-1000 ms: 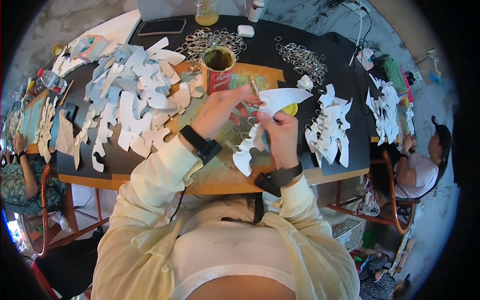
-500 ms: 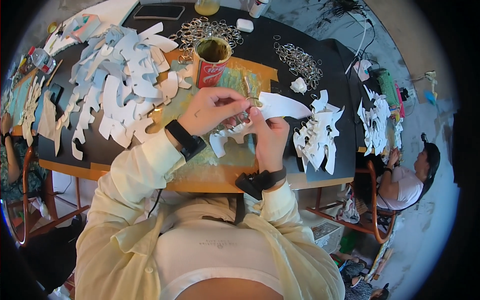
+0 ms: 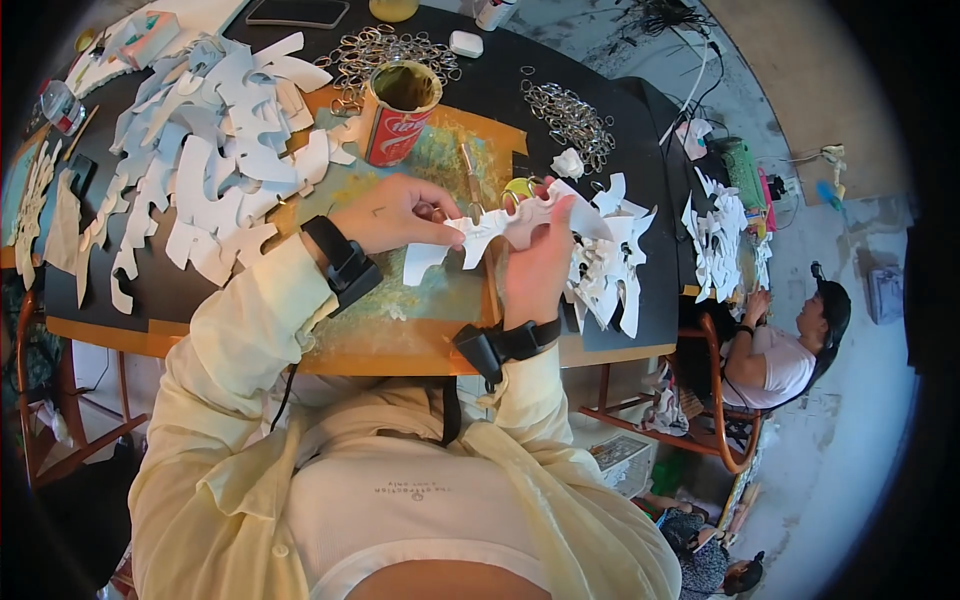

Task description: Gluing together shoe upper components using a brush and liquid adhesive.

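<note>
Both hands hold a white cut-out piece (image 3: 490, 232) of leather-like sheet with a wavy, notched edge. My left hand (image 3: 395, 212) is closed, pinching its left part between thumb and fingers. On the right, my right hand (image 3: 538, 262) grips the piece with the thumb along its edge and the other fingers mostly hidden behind. Metal rings show along the piece's upper edge. Just beyond my hands stands a red can (image 3: 392, 140) with dark residue inside, and a brush (image 3: 468, 160) lies on the stained work mat (image 3: 355, 305).
A big pile of white cut-outs (image 3: 215, 210) covers the left; finished-looking ringed pieces (image 3: 612, 270) lie right of my hand. Metal rings are heaped behind the can (image 3: 385, 55) and at the back right (image 3: 570, 120). A co-worker (image 3: 785, 345) sits at the right.
The white piece has turned and now stretches between both hands, its wavy edge showing. My left hand has shifted left from the rings, and the whole view has moved slightly.
</note>
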